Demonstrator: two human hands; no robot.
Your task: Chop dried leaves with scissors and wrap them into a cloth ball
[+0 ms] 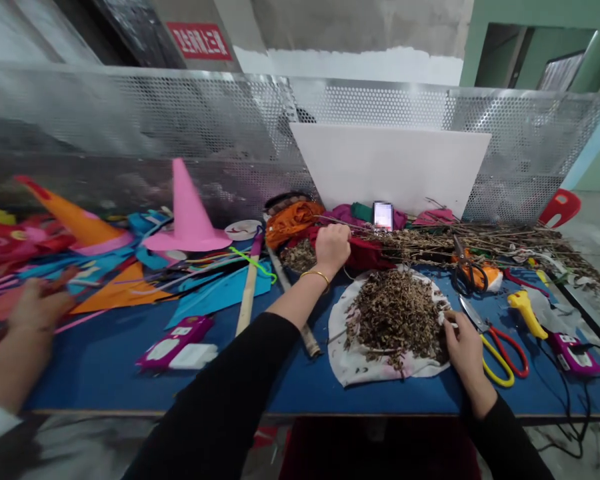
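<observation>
Twigs (430, 237) sit gripped in our left hand (333, 247); right hand (463, 343) fingers pinch chaff pile (395, 313) at centre frame; tugging could scatter it across the worktop (105, 363).

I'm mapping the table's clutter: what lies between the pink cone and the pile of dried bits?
In the head view, between pink cone and dried pile: a wooden stick and left hand.

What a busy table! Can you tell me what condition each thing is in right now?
left hand: closed on dry twigs
right hand: resting at the edge of the dried plant bits
white cloth: spread flat under the pile
phone: propped up, screen lit
red and yellow scissors: lying shut
pink cone hat: upright
</observation>
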